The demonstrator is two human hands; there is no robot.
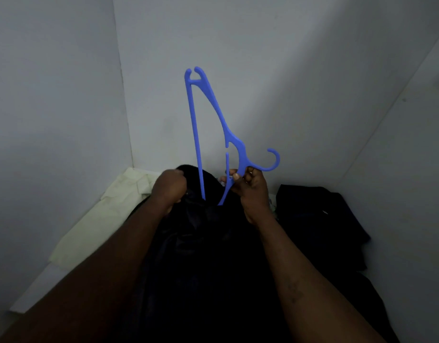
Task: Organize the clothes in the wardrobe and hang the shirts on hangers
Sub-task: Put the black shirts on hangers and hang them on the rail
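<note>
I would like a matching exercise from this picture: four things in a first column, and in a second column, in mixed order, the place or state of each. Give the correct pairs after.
Column 1
1. blue hanger
2. dark shirt
3. pale garment
4. second dark garment

Column 2
A. lies at the left, beside the wall
B. gripped at its top by the left hand
C. lies at the right, behind the right arm
D. held near its hook by the right hand, one end pointing up

Pairs: 1-D, 2-B, 3-A, 4-C
</note>
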